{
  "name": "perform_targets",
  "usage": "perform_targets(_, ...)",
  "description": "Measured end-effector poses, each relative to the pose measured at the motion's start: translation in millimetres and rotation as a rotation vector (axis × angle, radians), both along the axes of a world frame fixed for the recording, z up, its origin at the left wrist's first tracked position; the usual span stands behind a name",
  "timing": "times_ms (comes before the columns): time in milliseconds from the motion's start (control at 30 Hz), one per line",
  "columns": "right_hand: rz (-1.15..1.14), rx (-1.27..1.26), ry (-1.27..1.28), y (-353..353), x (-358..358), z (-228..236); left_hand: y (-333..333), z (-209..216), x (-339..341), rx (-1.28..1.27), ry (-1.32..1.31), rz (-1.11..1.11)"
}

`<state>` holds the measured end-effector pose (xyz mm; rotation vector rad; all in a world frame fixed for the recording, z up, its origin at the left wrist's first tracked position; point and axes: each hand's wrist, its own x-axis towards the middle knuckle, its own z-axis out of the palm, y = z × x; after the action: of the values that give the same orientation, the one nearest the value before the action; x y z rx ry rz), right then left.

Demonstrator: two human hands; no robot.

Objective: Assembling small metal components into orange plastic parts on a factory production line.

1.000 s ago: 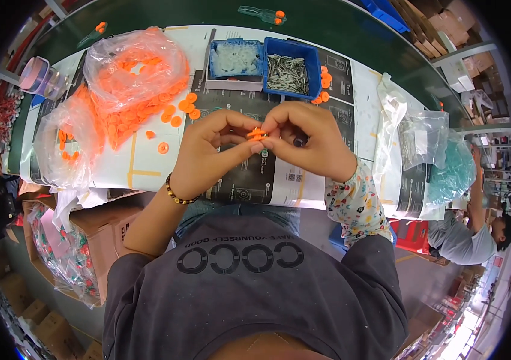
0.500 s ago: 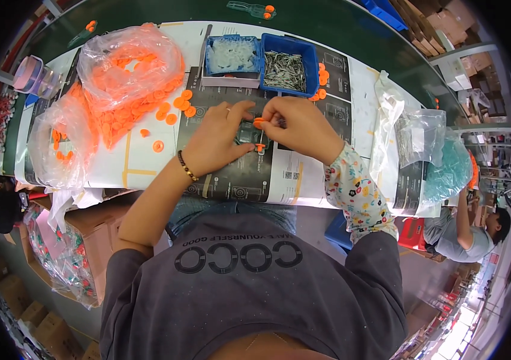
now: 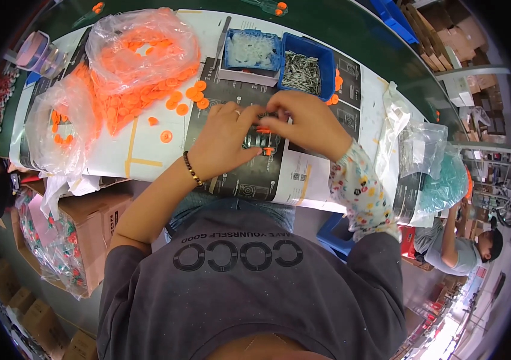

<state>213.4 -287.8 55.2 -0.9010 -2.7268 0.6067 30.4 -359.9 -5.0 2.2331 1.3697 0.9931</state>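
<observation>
A small translucent plastic piece (image 3: 254,138) with orange round parts lies on the dark printed sheet between my hands. My left hand (image 3: 222,138) curls around its left side, thumb at the lower orange part (image 3: 268,151) and fingers at the top. My right hand (image 3: 309,125) is closed in a pinch just above the upper orange disc (image 3: 263,129), its fingertips meeting those of my left hand. What sits between the right fingertips is hidden. Beyond my hands, a blue bin (image 3: 328,67) holds many thin metal pins, beside a blue tray (image 3: 229,55) of whitish translucent material.
On the left, a clear bag (image 3: 108,45) spills orange discs (image 3: 124,107); several lie loose (image 3: 198,91) near the tray. Plastic bags (image 3: 422,144) and a green bag (image 3: 444,186) lie at the right. An open carton (image 3: 96,231) stands below the table's left side. Another person (image 3: 462,243) sits at the right.
My right fingers have moved from the upper orange disc to above it, closer to my left fingertips. My left hand keeps its hold around the piece. The whole view has shifted slightly.
</observation>
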Motion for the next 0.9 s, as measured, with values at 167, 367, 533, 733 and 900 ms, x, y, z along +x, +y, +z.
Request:
perform_targets(167,-0.153,-0.697,1.080,-20.6,-1.3,-7.6,1.3,4.1,-7.4,0.001,0.081,-0.097)
perform_targets(367,-0.178,-0.715,1.501,-33.8,-32.0,-30.5,5.9,6.6,-2.4,-0.084,0.065,-0.108)
perform_targets(533,-0.124,-0.418,1.537,-37.5,-42.3,-44.0,5.3,5.7,-2.8,-0.098,0.073,-0.102)
perform_targets(733,0.018,-0.438,1.315,-34.1,-38.0,-41.2,4.8,2.5,-4.7,-0.056,0.064,-0.098)
perform_targets(900,0.080,-0.471,1.257,-30.6,-38.1,-37.3,9.4,3.2,-7.4,-0.041,0.076,-0.109)
